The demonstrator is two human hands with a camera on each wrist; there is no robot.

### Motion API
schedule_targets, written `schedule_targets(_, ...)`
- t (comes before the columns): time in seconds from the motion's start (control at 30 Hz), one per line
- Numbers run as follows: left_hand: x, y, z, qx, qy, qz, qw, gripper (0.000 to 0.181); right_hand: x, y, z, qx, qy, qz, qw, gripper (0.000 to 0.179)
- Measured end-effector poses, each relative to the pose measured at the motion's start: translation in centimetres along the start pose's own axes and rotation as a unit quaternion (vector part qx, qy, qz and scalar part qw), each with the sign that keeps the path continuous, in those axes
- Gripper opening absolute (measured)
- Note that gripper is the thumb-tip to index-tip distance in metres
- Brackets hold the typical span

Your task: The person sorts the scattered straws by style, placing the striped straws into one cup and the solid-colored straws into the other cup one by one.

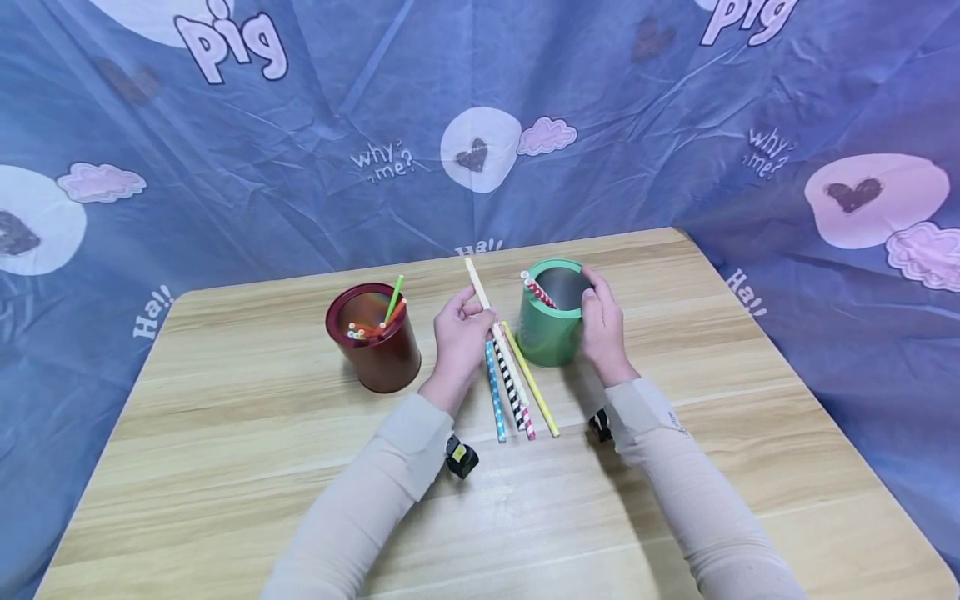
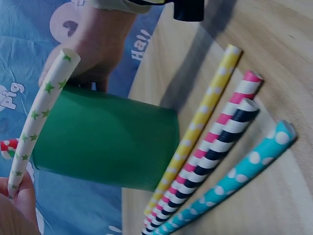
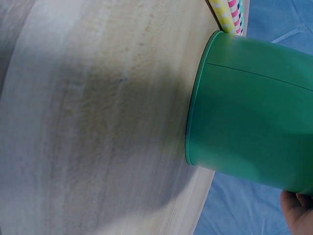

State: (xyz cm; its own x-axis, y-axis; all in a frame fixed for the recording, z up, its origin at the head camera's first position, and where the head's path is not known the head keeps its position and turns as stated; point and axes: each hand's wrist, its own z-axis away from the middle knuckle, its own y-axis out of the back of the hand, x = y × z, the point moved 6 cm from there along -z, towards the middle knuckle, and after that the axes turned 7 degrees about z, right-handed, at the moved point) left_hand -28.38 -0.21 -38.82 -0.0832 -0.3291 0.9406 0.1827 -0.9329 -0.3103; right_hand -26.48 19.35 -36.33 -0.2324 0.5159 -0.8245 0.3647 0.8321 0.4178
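Observation:
Thumb and fingers of my left hand [image 1: 460,343] pinch a white paper straw with green stars [image 2: 36,117], held slanting beside the green can [image 1: 547,342]. My right hand [image 1: 604,333] grips that can at its right side, close to the rim. Inside the can, a red-and-white patterned straw [image 1: 540,293] leans on the left rim. Under the held straw, on the table, lie a yellow dotted straw [image 2: 200,122], a pink striped straw [image 2: 234,104], a black-and-white striped straw [image 2: 224,142] and a blue dotted straw [image 2: 244,176].
To the left stands a dark red can [image 1: 384,367] with a green straw [image 1: 393,298] and several orange ones in it. All this is on a wooden table [image 1: 225,467]. A blue printed cloth [image 1: 315,150] hangs behind the table and along its sides.

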Motion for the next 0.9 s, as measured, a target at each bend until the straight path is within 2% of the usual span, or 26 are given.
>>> schedule_targets(0.2, 1.5, -0.7, 0.2, -0.004, -0.026, 0.029, 0.9992, 0.046, 3.1, -0.6, -0.9, 0.005, 0.003, 0.005, 1.0, 0.042)
schedule_targets(0.27, 1.9, -0.9, 0.2, -0.006, -0.032, 0.039, 0.9987, 0.045, 3.3, -0.7, -0.9, 0.007, 0.005, 0.01, 0.9999, 0.042)
schedule_targets(0.53, 3.4, -1.4, 0.5, -0.02, -0.062, 0.08, 0.9947, 0.043, 3.2, -0.5, -1.0, 0.011, 0.014, 0.005, 0.9998, 0.043)
schedule_targets(0.77, 4.7, -1.9, 0.9, -0.037, -0.106, 0.104, 0.9882, 0.041, 3.3, -0.5, -1.0, 0.012, 0.014, 0.003, 0.9998, 0.043)
schedule_targets(0.9, 5.2, -1.8, 1.1, -0.026, -0.137, 0.114, 0.9836, 0.04, 1.7, -0.2, -0.5, 0.008, 0.01, -0.007, 0.9999, 0.042)
